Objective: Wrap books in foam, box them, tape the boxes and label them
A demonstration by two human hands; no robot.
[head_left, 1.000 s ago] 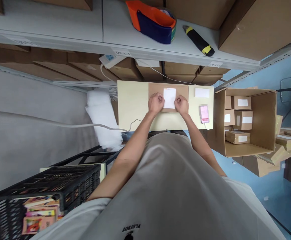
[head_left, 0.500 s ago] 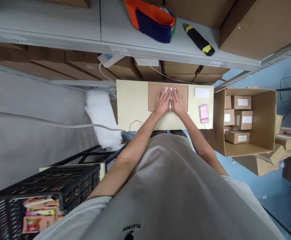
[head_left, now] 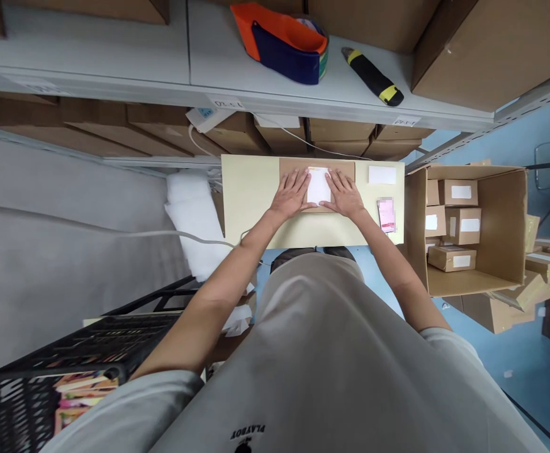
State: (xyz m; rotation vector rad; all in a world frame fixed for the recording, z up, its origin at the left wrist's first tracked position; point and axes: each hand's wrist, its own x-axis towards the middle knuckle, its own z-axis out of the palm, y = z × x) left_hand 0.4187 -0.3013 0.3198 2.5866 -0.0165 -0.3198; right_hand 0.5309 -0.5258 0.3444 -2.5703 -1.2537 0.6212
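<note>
We see the left hand (head_left: 292, 194) and the right hand (head_left: 344, 190) lying flat on a brown cardboard box (head_left: 318, 162), with the fingers of each hand spread and pinching nothing. Between them, a white label (head_left: 319, 184) is on the top of the box, and the hands touch its two sides. The box lies on the pale yellow table (head_left: 251, 195); to its right we notice a white paper slip (head_left: 382, 175) and, nearer to the person, a phone with pink screen (head_left: 386, 214).
</note>
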